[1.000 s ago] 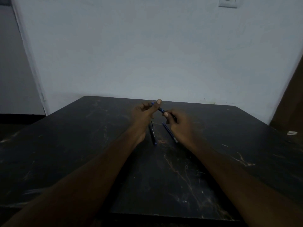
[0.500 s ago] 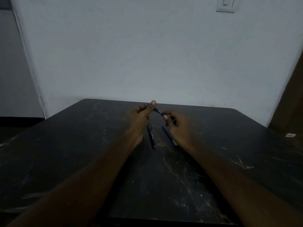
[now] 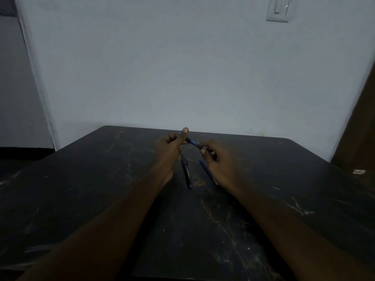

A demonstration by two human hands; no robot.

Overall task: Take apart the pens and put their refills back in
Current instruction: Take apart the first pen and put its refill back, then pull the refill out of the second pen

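**A:** What is the head view showing at the middle of the frame?

**B:** A blue pen [image 3: 192, 141] is hanging in the air over the far part of the tabletop [image 3: 101, 179], sloping down to the right. The left hand [image 3: 170, 148] is holding its upper end, with the thumb pressing on the barrel and the fingers curling behind it. The right hand [image 3: 221, 161] is pinching the lower, thinner end between thumb and fingertips. Both grips are closing on the pen, and neither is lying slack.

**A:** Where are the other pens lying?

**B:** Just below the hands. A dark pen [image 3: 187, 173] is lying between the wrists. A second blue pen [image 3: 205, 168] is lying to its right, near it but apart, its lower end passing under the right hand. It is too dim to tell whether their refills are inside.

**A:** How are you expecting the held pen to handle?

**B:** I am judging it light and stiff, with smooth plastic that may be slipping under a twist. The left grip should be taking the barrel close to the joint, and the right the tip section. A refill would likely be thin and bendable, so I am favouring a straight pull along the axis, not a sideways one. Loose parts may be rolling on the tabletop.
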